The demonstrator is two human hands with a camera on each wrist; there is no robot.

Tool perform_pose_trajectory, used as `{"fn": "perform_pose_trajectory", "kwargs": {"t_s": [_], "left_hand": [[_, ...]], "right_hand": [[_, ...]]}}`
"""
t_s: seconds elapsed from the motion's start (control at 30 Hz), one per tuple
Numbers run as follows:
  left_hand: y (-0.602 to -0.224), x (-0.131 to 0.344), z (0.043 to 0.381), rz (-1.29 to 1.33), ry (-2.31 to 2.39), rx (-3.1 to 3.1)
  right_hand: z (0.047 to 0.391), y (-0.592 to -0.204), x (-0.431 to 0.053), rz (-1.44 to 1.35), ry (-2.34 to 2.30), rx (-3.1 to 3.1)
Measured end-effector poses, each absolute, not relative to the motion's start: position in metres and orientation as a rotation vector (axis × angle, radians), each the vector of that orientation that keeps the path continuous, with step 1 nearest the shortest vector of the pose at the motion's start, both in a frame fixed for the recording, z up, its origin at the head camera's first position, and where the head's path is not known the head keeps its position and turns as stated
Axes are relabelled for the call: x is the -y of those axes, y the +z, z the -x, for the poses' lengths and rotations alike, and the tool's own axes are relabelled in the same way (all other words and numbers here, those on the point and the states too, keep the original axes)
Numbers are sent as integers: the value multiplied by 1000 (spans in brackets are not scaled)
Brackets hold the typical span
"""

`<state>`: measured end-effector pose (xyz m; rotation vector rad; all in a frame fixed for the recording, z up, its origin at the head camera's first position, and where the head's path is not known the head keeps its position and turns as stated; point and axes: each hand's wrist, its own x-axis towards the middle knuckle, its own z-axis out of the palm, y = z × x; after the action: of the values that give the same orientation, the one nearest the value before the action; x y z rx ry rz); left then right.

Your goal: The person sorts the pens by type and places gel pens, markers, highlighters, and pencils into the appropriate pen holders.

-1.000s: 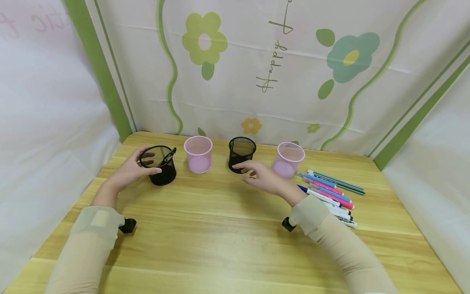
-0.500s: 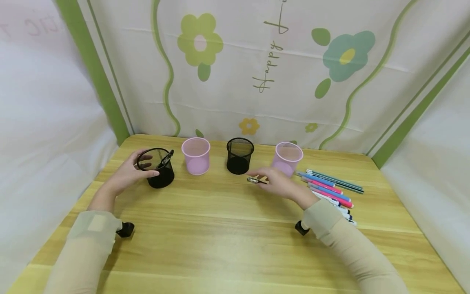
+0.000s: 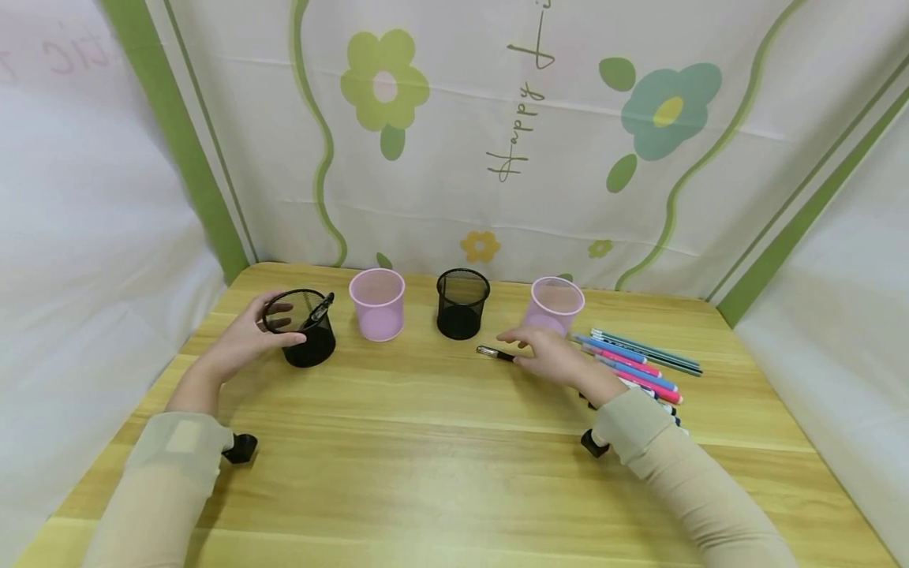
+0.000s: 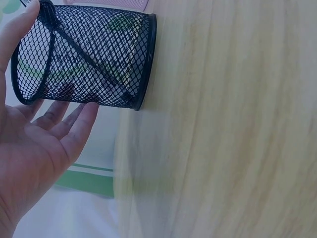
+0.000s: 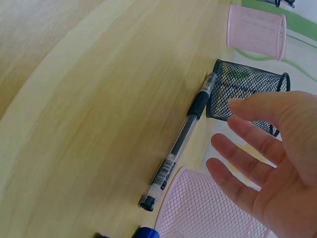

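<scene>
Upright between the left fingers (image 4: 79, 130) and the right fingers (image 5: 233, 183) stand a pale pink round mesh cup (image 3: 380, 319) and a black round mesh cup (image 3: 460, 317) on the yellowish wood-grain counter (image 3: 398, 473). Behind the right fingers is a second pink mesh cup (image 3: 559, 317); to their right lie blue, pink and white plastic markers (image 3: 639, 374) and slim dark-teal pencils (image 3: 653, 352). Beyond both hangs a flower-printed white cloth backdrop (image 3: 454, 158).

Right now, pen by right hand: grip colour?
Black. The pen's grip shows best in the right wrist view.
</scene>
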<state>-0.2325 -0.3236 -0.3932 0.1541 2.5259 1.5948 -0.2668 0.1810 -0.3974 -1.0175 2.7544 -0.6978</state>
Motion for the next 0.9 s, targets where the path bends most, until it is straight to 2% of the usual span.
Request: {"fn": "perform_pose_trajectory", "kwargs": {"t_s": [0.37, 0.9], "left_hand": [[-392, 323, 231, -156, 1571, -2548], [-395, 326, 234, -159, 1568, -2550]], "right_hand": [[267, -398, -185, 922, -644, -2760], [269, -405, -182, 945, -475, -2771]]}}
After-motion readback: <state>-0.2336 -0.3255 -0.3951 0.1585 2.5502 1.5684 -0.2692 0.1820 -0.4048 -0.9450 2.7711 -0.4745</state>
